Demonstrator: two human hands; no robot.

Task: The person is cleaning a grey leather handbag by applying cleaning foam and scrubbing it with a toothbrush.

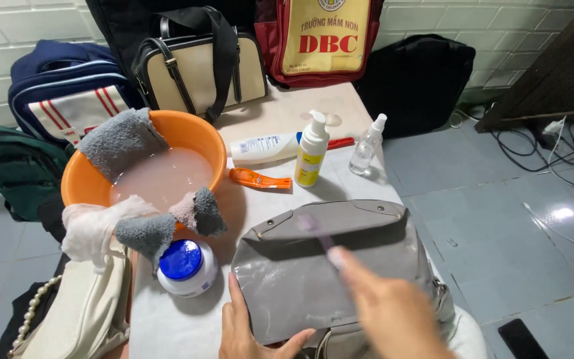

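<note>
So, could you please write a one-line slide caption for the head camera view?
Left hand steadies a grey bag while the blurred right hand moves a small brush over it, beside an orange basin.

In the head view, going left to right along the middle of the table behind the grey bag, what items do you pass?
Orange basin of cloudy water with grey cloths on its rim → orange brush → white and yellow pump bottle → clear spray bottle. The lying white tube overlaps the pump bottle, so it is left out.

free: bare table above bag | blocked: basin, jar left
</note>
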